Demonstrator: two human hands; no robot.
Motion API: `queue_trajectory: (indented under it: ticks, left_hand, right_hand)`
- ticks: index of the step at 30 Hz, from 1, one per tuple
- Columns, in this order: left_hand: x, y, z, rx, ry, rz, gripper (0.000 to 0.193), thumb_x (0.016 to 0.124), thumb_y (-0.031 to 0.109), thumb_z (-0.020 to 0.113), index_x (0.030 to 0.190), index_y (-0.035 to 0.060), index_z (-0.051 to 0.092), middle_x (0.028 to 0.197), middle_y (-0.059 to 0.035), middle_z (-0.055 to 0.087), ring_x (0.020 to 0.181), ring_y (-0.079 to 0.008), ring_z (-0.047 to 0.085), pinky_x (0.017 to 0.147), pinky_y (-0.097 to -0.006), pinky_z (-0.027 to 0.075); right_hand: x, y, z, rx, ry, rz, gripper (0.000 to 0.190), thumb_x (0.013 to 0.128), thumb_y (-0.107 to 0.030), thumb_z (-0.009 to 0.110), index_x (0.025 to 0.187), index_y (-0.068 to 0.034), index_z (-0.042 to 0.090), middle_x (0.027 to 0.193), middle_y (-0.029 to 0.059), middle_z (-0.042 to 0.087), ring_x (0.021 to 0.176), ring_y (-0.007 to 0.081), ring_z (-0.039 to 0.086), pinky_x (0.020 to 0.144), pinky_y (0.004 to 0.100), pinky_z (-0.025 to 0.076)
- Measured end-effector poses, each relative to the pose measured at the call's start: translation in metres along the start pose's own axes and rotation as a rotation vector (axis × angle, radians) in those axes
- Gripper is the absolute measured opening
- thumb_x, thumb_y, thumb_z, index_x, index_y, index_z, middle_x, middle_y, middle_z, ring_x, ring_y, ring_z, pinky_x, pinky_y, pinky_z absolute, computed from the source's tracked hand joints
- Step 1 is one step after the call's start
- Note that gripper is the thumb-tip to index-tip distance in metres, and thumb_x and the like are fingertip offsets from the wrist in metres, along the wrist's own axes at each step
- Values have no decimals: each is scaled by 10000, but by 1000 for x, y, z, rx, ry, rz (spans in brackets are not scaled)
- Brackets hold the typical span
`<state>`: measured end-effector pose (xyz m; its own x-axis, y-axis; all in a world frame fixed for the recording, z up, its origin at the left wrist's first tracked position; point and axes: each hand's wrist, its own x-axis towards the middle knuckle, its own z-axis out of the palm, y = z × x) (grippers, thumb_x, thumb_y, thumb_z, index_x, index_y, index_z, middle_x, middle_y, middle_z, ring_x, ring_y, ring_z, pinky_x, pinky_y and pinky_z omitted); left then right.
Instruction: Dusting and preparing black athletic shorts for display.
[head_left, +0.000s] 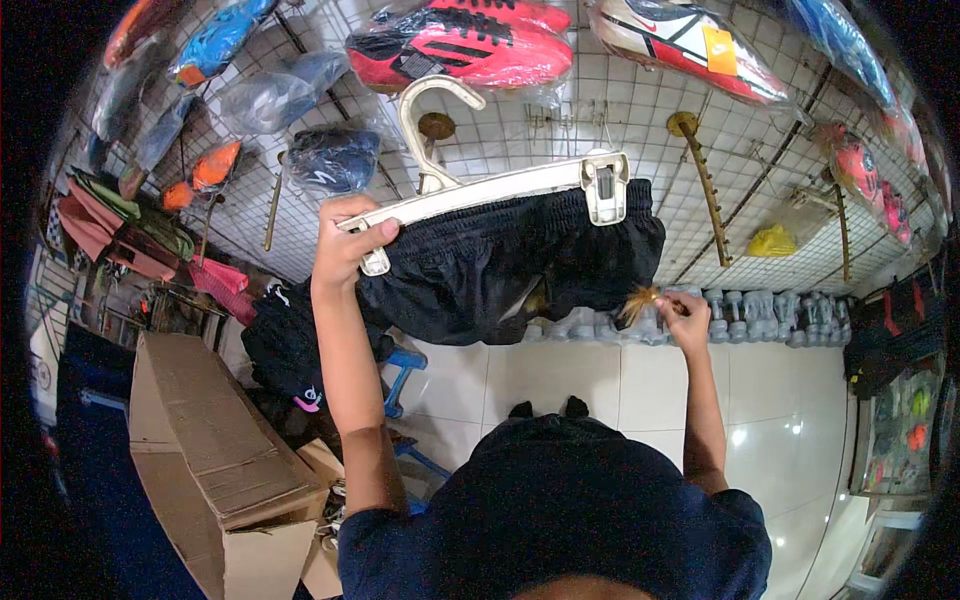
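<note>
In front of me, my left hand (352, 240) grips the left end of a white plastic clip hanger (510, 184), close to its left clip. Black shorts (480, 262) with a gathered elastic waistband hang from the two clips, and the hanger's hook points up. Low on the right, by the shorts' hem, my right hand (686, 319) pinches a small brush (643, 302) with tan bristles; its handle is mostly hidden by the fingers.
A wire grid wall holds bagged red shoes (465, 52), white-and-red shoes (697, 45) and metal display arms (705, 195). Grey dumbbells (780, 315) line the wall's foot. An open cardboard box (217, 427), dark clothing (281, 345) and a blue stool (405, 367) stand at left.
</note>
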<state>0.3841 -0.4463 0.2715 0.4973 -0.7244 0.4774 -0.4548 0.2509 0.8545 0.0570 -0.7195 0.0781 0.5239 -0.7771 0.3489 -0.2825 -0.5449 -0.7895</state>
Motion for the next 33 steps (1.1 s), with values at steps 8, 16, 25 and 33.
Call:
queue_trajectory:
  ticks: [8,16,25,33]
  left_hand:
    - [1,-9,-5,-33,58,-56,198,622,104,719,558,17,553,540,35,473,496,-38,388,465,-205,269]
    - [6,-2,3,-32,34,-97,163,634,61,706,573,11,563,544,27,486,490,-40,399,459,-204,270]
    - [9,-12,3,63,91,-169,169,634,37,715,570,2,562,549,24,490,492,-39,406,459,-190,284]
    - [10,-22,10,11,101,-126,171,628,43,719,575,-7,565,556,19,508,495,-33,408,461,-193,284]
  right_hand:
    - [-57,79,15,-531,-199,180,229,707,-210,676,686,12,624,519,80,556,485,101,488,493,263,400]
    - [-70,63,33,298,7,390,276,767,-259,622,655,-6,628,551,0,541,503,51,456,453,210,337]
    - [-98,49,40,452,195,418,323,808,-283,570,657,3,588,548,-15,502,458,72,407,442,212,321]
    - [-62,17,62,488,71,423,327,847,-287,517,722,6,592,575,0,503,523,62,435,481,211,347]
